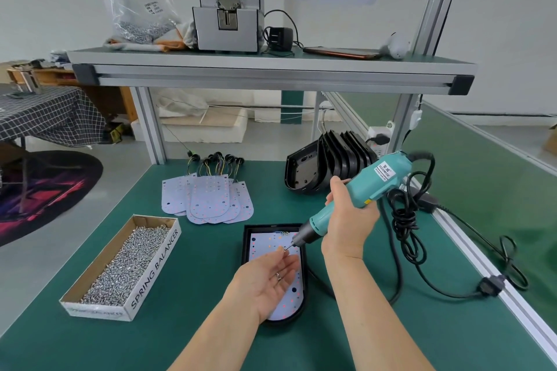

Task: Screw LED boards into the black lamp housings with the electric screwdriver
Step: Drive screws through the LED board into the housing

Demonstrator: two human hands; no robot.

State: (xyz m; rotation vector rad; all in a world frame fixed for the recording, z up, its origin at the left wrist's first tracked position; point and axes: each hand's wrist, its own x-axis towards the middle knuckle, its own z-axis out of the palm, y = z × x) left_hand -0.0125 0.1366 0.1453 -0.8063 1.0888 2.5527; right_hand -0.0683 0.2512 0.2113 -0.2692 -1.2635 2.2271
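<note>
A black lamp housing [245, 250] lies on the green mat with a white LED board [262, 245] inside it. My left hand [265, 283] hovers palm-up over the board, its thumb and forefinger pinching a small screw [282, 249] at the screwdriver's bit; another screw [278, 276] lies in the palm. My right hand [346, 220] grips the teal electric screwdriver [358, 190], tilted down-left so the bit tip meets the pinched screw.
A cardboard box of screws [126, 262] sits at the left. Spare LED boards [208, 199] with wires lie behind the housing. Stacked black housings [328, 163] stand at back right. The screwdriver's coiled black cable [407, 220] trails along the right edge.
</note>
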